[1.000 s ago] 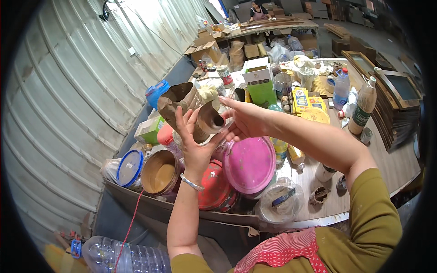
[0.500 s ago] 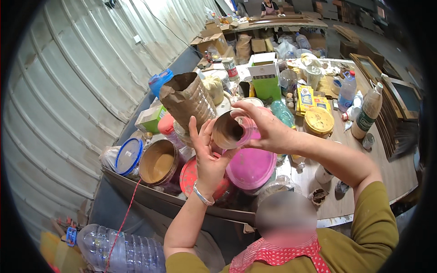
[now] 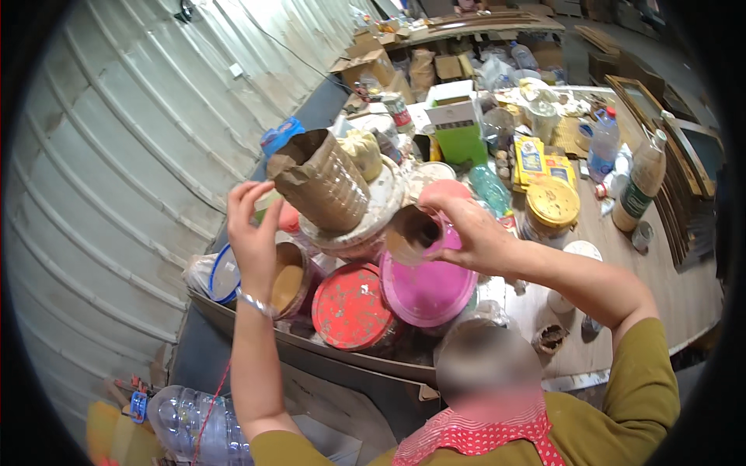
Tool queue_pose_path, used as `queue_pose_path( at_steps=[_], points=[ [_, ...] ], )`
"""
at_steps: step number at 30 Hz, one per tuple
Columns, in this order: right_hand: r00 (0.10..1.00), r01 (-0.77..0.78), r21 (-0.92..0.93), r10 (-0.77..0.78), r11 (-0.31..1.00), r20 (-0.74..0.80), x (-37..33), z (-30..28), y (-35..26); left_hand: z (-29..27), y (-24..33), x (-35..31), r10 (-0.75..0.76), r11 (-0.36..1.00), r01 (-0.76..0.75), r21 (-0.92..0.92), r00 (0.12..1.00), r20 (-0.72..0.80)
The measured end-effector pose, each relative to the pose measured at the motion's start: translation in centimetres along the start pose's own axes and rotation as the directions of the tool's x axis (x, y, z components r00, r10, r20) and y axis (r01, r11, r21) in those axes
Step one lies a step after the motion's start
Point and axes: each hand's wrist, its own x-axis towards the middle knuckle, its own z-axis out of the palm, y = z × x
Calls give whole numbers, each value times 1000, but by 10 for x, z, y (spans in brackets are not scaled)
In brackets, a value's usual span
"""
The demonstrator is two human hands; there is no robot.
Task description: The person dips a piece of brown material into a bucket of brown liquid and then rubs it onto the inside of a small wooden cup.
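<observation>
My right hand (image 3: 483, 239) grips a clear plastic cup (image 3: 404, 239) with brown residue inside. The cup is tilted, its mouth facing me, above a bucket's pink lid (image 3: 429, 293). My left hand (image 3: 252, 233) is raised at the left, thumb and fingers apart, holding nothing that I can see. It is nearest to a tall brown-coated ribbed container (image 3: 330, 190) with a ragged rim, which stands on a dirty white bucket lid (image 3: 381, 203). Below my left hand's fingers, partly behind the wrist, is an open bucket of tan liquid (image 3: 289, 281). A paint-spotted red lid (image 3: 351, 304) lies between my arms.
A blue-rimmed lid (image 3: 224, 273) sits at the left edge. Beyond stand a green and white box (image 3: 458, 128), yellow packets (image 3: 531, 159), a yellow-lidded tub (image 3: 553, 200) and bottles (image 3: 642, 182). A large clear bottle (image 3: 190, 423) lies low at left. Wooden frames (image 3: 688, 151) lean at right.
My left hand has let go of the cup and moved left, toward the brown container. My right hand still holds the cup, now slightly farther right and lower.
</observation>
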Motion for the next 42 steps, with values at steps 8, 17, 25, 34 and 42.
queue_pose_path(
  at_steps=[8,17,25,34,42],
  points=[
    [996,45,-29,-47,999,-79,-11,-9,15,10,-40,107,-247,884,40,466,886,392],
    [991,-40,16,42,999,-124,-23,-33,20,65,-45,162,-588,670,-234,704,412,696],
    [985,-70,30,74,997,-155,-41,-50,45,86,-22,164,-705,533,-404,744,275,654],
    [986,-146,37,148,989,-80,-52,-48,43,70,-56,146,-416,822,-139,553,516,748],
    [994,-103,50,104,993,-26,-42,-37,33,65,-36,118,-344,835,-36,549,745,571]
  ],
)
